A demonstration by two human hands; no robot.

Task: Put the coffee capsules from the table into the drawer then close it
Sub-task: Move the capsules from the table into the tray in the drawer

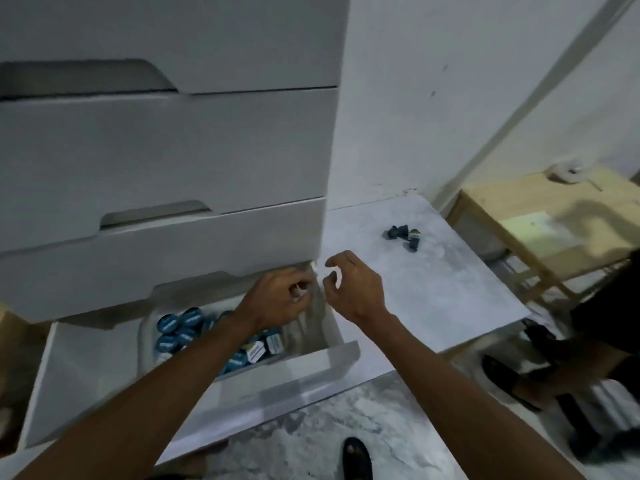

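A few dark coffee capsules [403, 235] lie in a small cluster on the low marble-look table [433, 292]. Left of the table, the bottom drawer [277, 379] of a white chest is pulled out. Inside it a pale tray [144, 330] holds several blue-lidded capsules [180, 327]. My left hand [277, 299] hovers over the drawer's back right corner with its fingers curled; I cannot see whether anything is inside them. Just right of it, over the drawer's right edge, my right hand [353, 289] has its fingers spread and holds nothing.
Closed white drawers [156, 150] rise above the open one. A light wooden stand [554, 216] is right of the table. Another person's dark-sandalled foot [502, 379] is on the floor at right, and my own foot [356, 459] is below the drawer. A white wall is behind.
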